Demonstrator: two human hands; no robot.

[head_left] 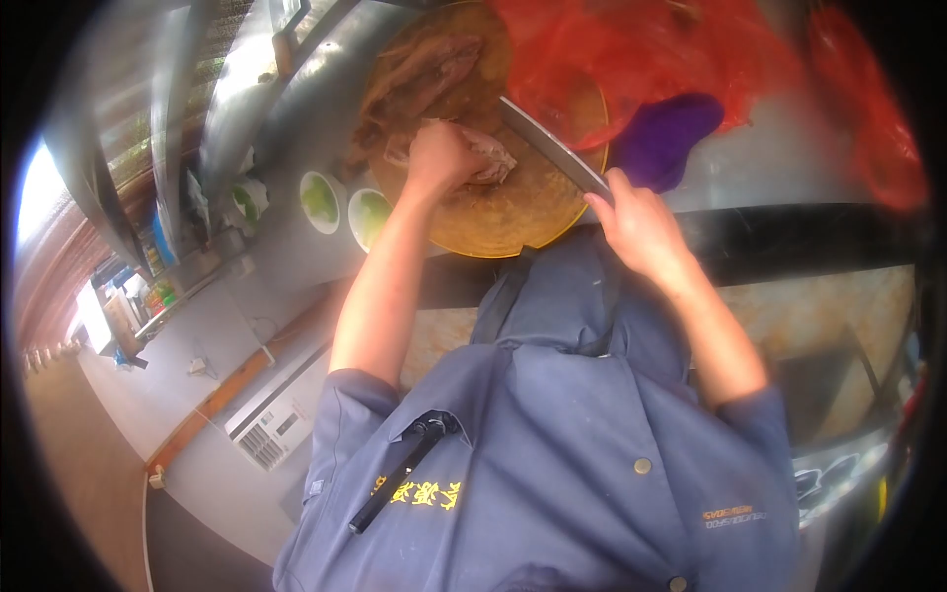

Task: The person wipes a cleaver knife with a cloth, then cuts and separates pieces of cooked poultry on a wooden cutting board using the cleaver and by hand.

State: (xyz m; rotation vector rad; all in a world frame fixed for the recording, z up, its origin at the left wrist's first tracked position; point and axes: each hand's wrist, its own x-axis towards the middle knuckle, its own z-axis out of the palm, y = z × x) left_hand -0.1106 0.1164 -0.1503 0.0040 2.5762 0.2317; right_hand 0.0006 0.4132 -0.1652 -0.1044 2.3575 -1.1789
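Observation:
My left hand (444,156) is closed on a piece of meat (490,158), whose pale cut end sticks out to the right of my fingers. In my right hand (636,222) is a cleaver (554,148), gripped by its handle. Its blade points up and to the left, a little right of the meat and apart from it. Beneath both lies a round wooden chopping board (523,219) with a yellow rim. More meat (424,74) rests on the far left part of the board, beyond my left hand.
Red plastic bags (651,59) cover the far right, partly over the board. A purple cloth or bag (671,138) lies right of the board. Two white bowls (321,202) with green contents stand at the left. A metal counter (760,168) extends to the right.

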